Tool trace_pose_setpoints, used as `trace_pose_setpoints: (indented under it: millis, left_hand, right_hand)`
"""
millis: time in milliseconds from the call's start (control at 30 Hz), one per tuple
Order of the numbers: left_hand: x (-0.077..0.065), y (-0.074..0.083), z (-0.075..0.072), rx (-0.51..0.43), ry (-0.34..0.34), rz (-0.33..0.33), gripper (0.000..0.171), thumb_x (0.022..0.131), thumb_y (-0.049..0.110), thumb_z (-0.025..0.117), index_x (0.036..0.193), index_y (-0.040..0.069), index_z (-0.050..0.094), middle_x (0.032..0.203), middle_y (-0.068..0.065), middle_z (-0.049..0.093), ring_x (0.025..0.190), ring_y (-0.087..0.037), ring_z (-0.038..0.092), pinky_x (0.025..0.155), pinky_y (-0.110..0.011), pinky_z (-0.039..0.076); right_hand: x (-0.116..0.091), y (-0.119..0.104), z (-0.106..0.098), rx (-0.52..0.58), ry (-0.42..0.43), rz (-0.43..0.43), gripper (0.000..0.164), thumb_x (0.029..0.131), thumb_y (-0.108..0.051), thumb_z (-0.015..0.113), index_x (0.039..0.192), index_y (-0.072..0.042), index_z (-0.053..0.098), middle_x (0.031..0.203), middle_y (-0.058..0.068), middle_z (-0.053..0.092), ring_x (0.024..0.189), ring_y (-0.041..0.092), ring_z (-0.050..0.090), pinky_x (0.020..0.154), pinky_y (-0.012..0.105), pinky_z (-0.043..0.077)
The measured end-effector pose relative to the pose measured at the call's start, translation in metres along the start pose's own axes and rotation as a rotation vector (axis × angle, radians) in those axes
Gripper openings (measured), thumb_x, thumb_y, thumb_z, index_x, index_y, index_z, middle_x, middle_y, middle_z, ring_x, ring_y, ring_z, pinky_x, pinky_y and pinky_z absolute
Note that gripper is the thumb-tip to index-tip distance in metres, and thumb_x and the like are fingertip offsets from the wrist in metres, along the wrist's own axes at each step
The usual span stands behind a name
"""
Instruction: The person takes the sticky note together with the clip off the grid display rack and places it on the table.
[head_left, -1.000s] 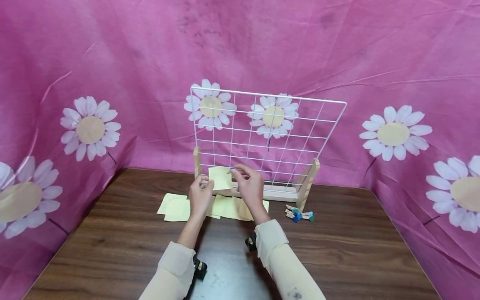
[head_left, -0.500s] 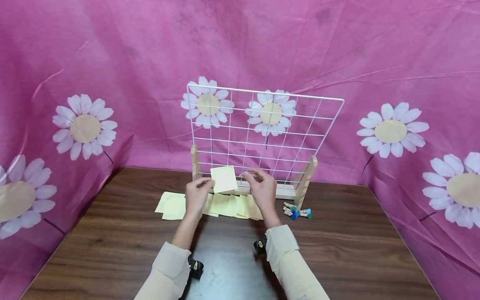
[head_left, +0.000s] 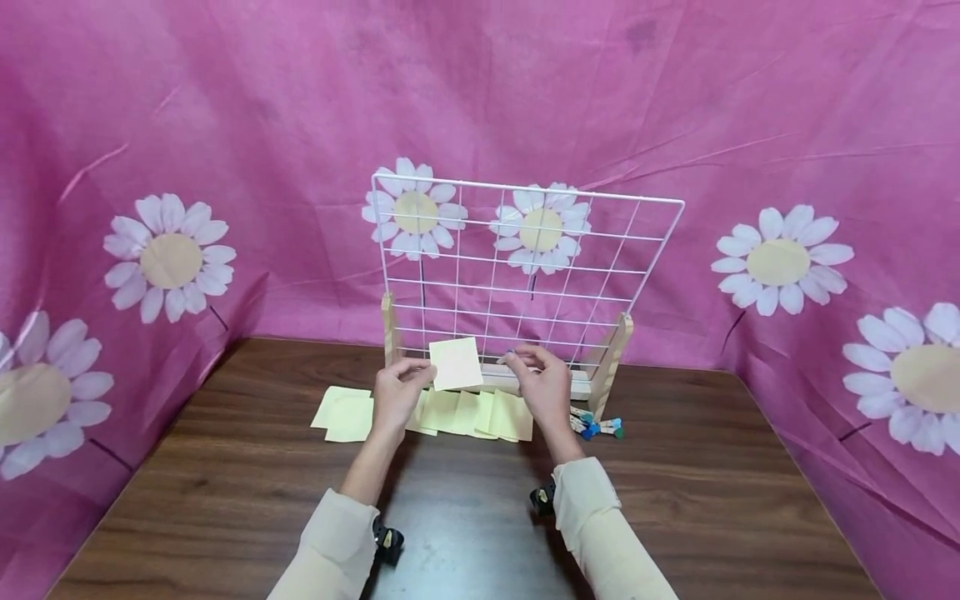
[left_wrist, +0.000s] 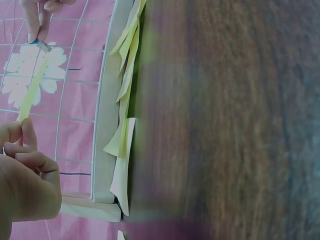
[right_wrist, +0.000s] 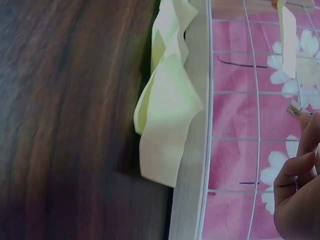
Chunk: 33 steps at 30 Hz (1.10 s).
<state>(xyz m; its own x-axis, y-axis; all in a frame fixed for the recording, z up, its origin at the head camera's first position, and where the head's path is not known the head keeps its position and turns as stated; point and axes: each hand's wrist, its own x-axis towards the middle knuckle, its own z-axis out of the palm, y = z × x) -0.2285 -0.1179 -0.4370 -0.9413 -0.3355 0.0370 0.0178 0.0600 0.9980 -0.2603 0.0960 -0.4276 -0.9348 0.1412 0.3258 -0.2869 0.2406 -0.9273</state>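
Observation:
In the head view my left hand [head_left: 397,396] pinches a yellow sticky note [head_left: 456,364] by its left edge, held up before the white wire grid [head_left: 525,275]. The left wrist view shows that sticky note [left_wrist: 33,92] almost edge-on above the fingertips. My right hand [head_left: 545,392] is a short way to the right of the note, its thumb and fingers pinching a small clothespin [right_wrist: 295,109] with a blue end. The jaws of the clothespin point toward the note, with a gap between them.
Several yellow sticky notes [head_left: 442,411] overlap in a row along the grid's wooden base, with more notes [head_left: 350,418] to their left. Small wooden clothespins [head_left: 611,427] with blue and green ends lie by the right wooden support [head_left: 615,362]. A pink flowered cloth [head_left: 480,92] hangs behind.
The right hand has drawn away to the right from the note, clothespin still pinched. The note in the left hand has shifted slightly right and lower, with its angle changed a little.

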Motion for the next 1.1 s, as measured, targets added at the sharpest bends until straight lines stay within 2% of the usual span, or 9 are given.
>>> trace_pose_setpoints:
  millis: [100,367,600,700,833,933,1067,1100]
  left_hand:
    - [-0.001,-0.002,0.000,0.016,-0.028,0.014,0.017,0.087,0.009,0.076,0.101,0.000,0.077,0.102,-0.006,0.073,0.086,-0.012,0.065,0.083,-0.033,0.048]
    - [-0.003,-0.002,0.002,0.042,-0.092,0.028,0.020,0.090,0.011,0.076,0.104,-0.003,0.075,0.117,-0.013,0.068,0.087,-0.011,0.065,0.081,-0.031,0.047]
    - [-0.003,-0.002,0.004,0.060,-0.103,0.037,0.017,0.091,0.009,0.074,0.103,-0.002,0.075,0.116,-0.012,0.069,0.086,-0.011,0.066,0.081,-0.032,0.048]
    - [-0.005,-0.002,0.005,0.071,-0.103,0.042,0.015,0.091,0.009,0.073,0.101,-0.002,0.076,0.116,-0.010,0.070,0.087,-0.013,0.067,0.081,-0.032,0.049]
    - [-0.007,-0.001,0.008,0.097,-0.109,0.030,0.015,0.091,0.012,0.074,0.101,0.001,0.076,0.113,-0.010,0.072,0.089,-0.015,0.067,0.080,-0.033,0.049]
    - [-0.008,0.000,0.009,0.106,-0.107,0.019,0.015,0.090,0.014,0.074,0.100,0.002,0.077,0.111,-0.009,0.073,0.089,-0.016,0.066,0.079,-0.033,0.049]
    - [-0.008,0.000,0.011,0.073,-0.105,0.011,0.015,0.090,0.011,0.074,0.101,0.001,0.076,0.112,-0.011,0.073,0.089,-0.016,0.066,0.080,-0.032,0.048]
    - [-0.008,0.000,0.011,0.068,-0.106,0.012,0.015,0.090,0.011,0.073,0.101,0.000,0.076,0.112,-0.012,0.073,0.088,-0.015,0.066,0.080,-0.032,0.048]
  right_hand:
    - [-0.002,0.005,-0.004,-0.016,0.004,0.003,0.017,0.088,-0.011,0.079,0.100,0.000,0.076,0.083,0.015,0.074,0.043,0.022,0.059,0.043,0.021,0.048]
    - [-0.003,0.011,-0.018,-0.063,0.021,0.005,0.017,0.090,-0.013,0.078,0.101,0.000,0.076,0.082,0.014,0.074,0.047,0.037,0.061,0.043,0.020,0.046]
    - [-0.004,0.010,-0.027,-0.023,0.021,0.024,0.019,0.090,-0.013,0.077,0.101,0.002,0.075,0.081,0.013,0.073,0.042,0.011,0.057,0.043,0.019,0.045]
    - [-0.005,0.010,-0.033,0.017,0.010,0.044,0.022,0.090,-0.014,0.077,0.102,0.004,0.073,0.082,0.015,0.072,0.040,0.005,0.053,0.042,0.019,0.045]
    - [-0.007,0.010,-0.039,0.020,0.018,0.064,0.020,0.090,-0.013,0.077,0.100,0.004,0.073,0.081,0.013,0.072,0.039,0.009,0.053,0.040,0.020,0.044]
    - [-0.010,0.010,-0.043,-0.004,0.028,0.068,0.017,0.090,-0.012,0.076,0.100,0.002,0.074,0.079,0.011,0.073,0.039,0.020,0.056,0.039,0.020,0.041]
    - [-0.013,0.012,-0.046,-0.027,0.021,0.063,0.017,0.090,-0.011,0.076,0.101,0.002,0.074,0.081,0.014,0.074,0.043,0.031,0.059,0.040,0.020,0.043]
    - [-0.014,0.012,-0.046,-0.032,0.020,0.062,0.017,0.090,-0.011,0.076,0.101,0.003,0.074,0.082,0.014,0.074,0.043,0.029,0.059,0.040,0.020,0.044]
